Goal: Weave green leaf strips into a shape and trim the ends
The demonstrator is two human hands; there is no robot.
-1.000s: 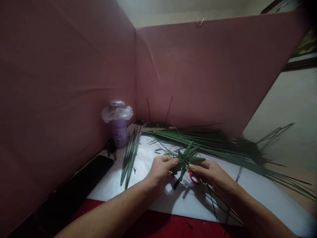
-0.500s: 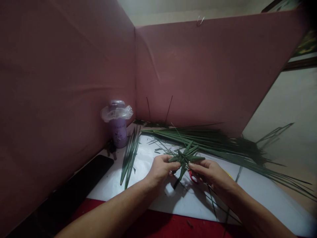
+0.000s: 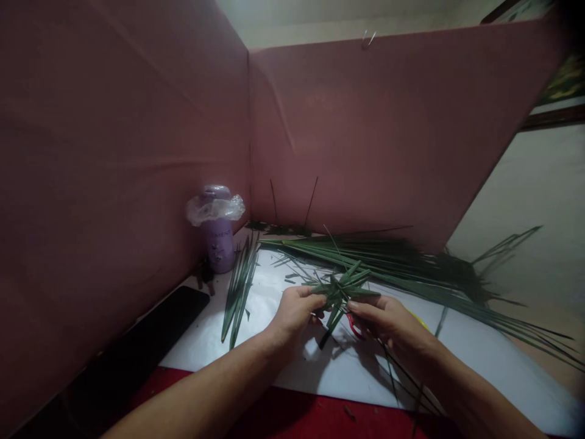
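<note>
Over white sheet (image 3: 266,289) | left fingers (image 3: 316,301), right fingers (image 3: 361,310) pinch leaf star (image 3: 337,289) | red loop (image 3: 352,326) partly hidden | leaf bundle (image 3: 361,253) behind

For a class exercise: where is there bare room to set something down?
Bare white sheet shows between short green leaf strips and left hand, and between right forearm and long green leaf bundle. Crowded: around the green leaf star, green scraps behind.

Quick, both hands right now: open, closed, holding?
Left hand: closed, pinching the folded green leaf star at its left side.
Right hand: closed, pinching the star's right side.
</note>
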